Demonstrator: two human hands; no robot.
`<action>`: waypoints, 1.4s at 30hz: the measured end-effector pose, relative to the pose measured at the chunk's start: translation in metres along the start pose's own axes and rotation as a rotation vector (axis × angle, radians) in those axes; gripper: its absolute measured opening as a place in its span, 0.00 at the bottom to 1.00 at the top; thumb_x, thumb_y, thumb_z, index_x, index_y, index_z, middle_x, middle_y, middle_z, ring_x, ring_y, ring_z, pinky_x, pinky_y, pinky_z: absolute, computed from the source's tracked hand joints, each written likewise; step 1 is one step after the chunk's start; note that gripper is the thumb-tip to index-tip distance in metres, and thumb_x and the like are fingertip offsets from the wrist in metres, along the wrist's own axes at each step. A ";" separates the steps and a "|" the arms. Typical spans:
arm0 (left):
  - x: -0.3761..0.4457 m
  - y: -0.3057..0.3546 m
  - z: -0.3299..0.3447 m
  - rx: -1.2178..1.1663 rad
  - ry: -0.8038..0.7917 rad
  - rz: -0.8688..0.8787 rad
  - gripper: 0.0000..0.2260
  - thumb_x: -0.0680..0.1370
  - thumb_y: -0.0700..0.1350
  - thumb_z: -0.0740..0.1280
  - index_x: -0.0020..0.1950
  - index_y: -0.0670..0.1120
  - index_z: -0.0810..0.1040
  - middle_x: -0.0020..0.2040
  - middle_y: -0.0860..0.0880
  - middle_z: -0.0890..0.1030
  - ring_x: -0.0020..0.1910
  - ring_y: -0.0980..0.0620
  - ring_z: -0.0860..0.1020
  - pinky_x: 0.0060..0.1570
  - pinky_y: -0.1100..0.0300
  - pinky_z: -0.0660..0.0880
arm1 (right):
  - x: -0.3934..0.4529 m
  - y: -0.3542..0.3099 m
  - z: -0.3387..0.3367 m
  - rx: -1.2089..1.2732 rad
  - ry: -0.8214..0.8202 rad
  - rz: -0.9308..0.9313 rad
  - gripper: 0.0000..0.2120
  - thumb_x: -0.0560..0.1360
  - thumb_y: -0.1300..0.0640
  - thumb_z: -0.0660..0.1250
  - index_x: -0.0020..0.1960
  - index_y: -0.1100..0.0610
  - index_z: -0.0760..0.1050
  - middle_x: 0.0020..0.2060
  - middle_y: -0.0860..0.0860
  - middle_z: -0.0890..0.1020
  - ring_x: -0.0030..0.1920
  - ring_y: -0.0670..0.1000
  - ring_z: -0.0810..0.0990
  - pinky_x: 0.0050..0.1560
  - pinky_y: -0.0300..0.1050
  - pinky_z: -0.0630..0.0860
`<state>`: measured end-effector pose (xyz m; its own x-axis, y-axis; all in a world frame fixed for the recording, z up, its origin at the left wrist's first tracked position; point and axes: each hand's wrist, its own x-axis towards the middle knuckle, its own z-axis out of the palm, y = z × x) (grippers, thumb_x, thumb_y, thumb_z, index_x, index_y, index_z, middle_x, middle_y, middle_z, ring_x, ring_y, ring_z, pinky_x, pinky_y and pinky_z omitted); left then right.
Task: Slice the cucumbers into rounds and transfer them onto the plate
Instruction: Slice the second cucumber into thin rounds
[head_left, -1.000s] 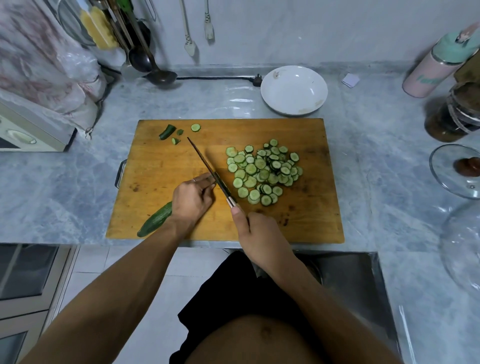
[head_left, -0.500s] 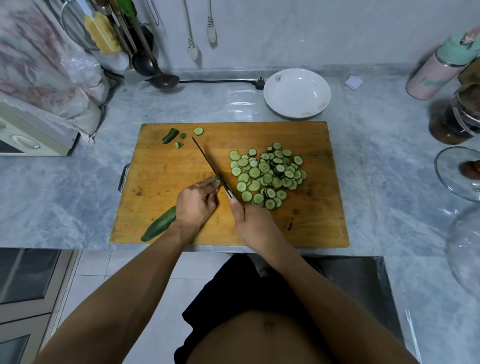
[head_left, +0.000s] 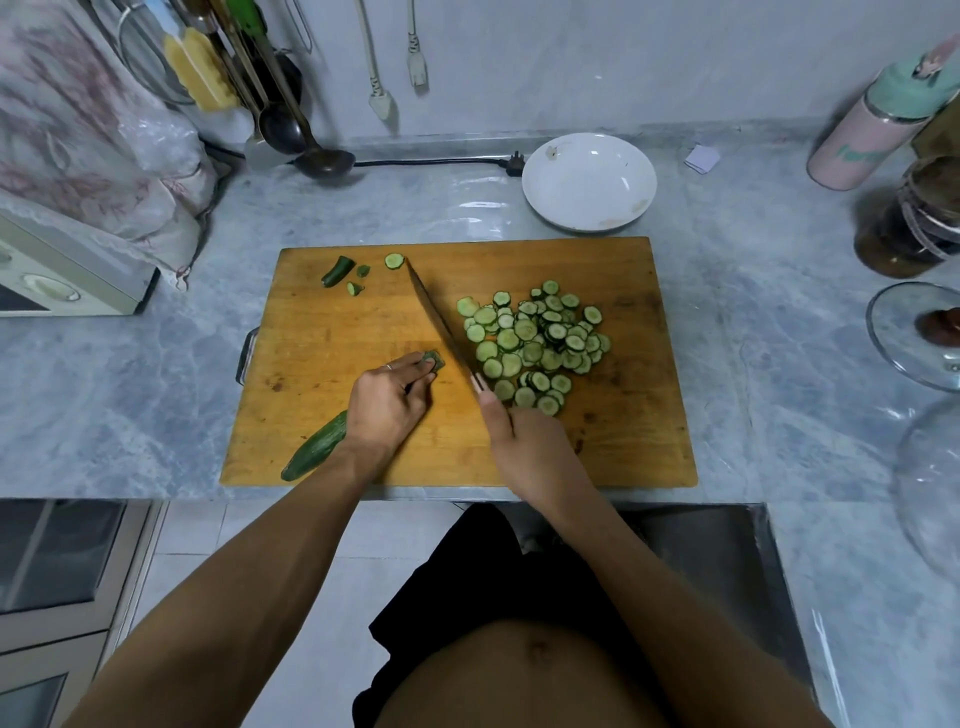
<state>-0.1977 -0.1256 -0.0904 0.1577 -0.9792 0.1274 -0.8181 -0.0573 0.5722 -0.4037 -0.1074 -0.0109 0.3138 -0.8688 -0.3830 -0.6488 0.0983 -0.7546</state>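
A dark green cucumber (head_left: 314, 446) lies slanted on the wooden cutting board (head_left: 337, 332), and my left hand (head_left: 387, 400) grips it with its cut end showing at my fingertips. My right hand (head_left: 530, 449) holds a knife (head_left: 441, 325), whose blade points up and left, just right of the cut end. A heap of cucumber rounds (head_left: 535, 345) lies on the board right of the blade. The white plate (head_left: 588, 180) stands behind the board with nothing on it.
Cucumber end pieces (head_left: 338, 270) and one round (head_left: 394, 261) lie at the board's far left corner. Ladles (head_left: 311, 150) hang at the back left beside an appliance (head_left: 57, 280). A pink bottle (head_left: 878, 124), a jar (head_left: 904, 228) and glass lids (head_left: 919, 332) stand right.
The knife blade has shifted slightly right, away from my left fingertips, and the cucumber's cut end now shows there. The view has tilted a little.
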 end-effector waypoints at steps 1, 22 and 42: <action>0.000 -0.002 0.000 0.008 -0.008 0.006 0.10 0.75 0.38 0.70 0.55 0.44 0.85 0.56 0.45 0.83 0.57 0.52 0.81 0.63 0.61 0.73 | -0.003 -0.001 0.003 -0.005 -0.006 -0.014 0.28 0.84 0.41 0.49 0.29 0.55 0.64 0.25 0.51 0.68 0.25 0.47 0.68 0.29 0.43 0.61; 0.000 0.006 -0.004 0.065 -0.090 0.019 0.13 0.73 0.40 0.64 0.53 0.43 0.86 0.59 0.46 0.83 0.53 0.48 0.83 0.56 0.59 0.77 | 0.007 -0.003 0.015 -0.092 -0.057 0.011 0.30 0.82 0.36 0.46 0.32 0.56 0.65 0.33 0.55 0.72 0.36 0.55 0.73 0.34 0.46 0.63; -0.010 0.008 -0.006 0.179 -0.002 0.076 0.13 0.72 0.39 0.73 0.55 0.49 0.85 0.56 0.49 0.84 0.54 0.46 0.81 0.46 0.50 0.81 | -0.002 0.011 0.001 0.004 0.022 0.005 0.26 0.83 0.41 0.49 0.41 0.57 0.73 0.33 0.51 0.74 0.35 0.51 0.75 0.34 0.44 0.67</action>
<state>-0.2025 -0.1156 -0.0826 0.0910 -0.9825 0.1628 -0.9128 -0.0169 0.4081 -0.4112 -0.1041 -0.0188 0.2952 -0.8789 -0.3747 -0.6476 0.1043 -0.7548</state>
